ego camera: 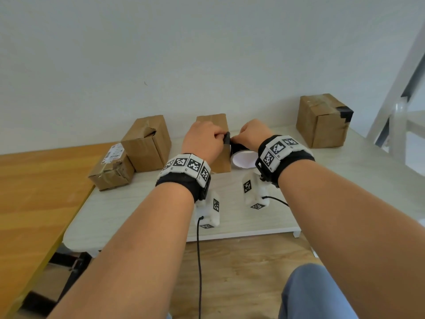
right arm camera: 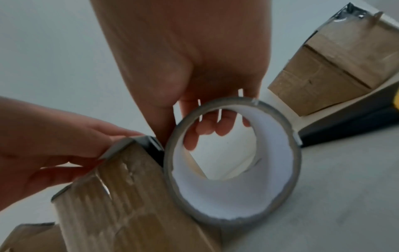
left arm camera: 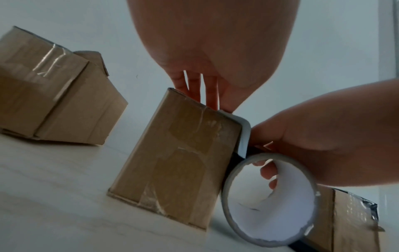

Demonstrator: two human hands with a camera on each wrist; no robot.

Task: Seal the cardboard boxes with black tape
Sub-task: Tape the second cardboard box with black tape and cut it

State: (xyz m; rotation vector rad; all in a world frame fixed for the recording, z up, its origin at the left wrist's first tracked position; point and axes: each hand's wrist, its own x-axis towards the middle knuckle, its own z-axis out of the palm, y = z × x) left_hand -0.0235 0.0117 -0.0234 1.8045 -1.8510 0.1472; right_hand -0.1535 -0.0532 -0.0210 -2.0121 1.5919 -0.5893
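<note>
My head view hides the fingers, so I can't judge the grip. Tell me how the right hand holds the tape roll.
Observer: The right hand curls its fingers through the white core of the black tape roll, with the thumb outside the ring.
Operator: Report where the pulled strip goes.
Observer: The strip climbs from the roll up the right side of the middle cardboard box and bends over its top edge.
Operator: Describe the left hand's fingers.
Observer: The left hand reaches down with nearly straight fingers and presses the strip's end onto the box top.
</note>
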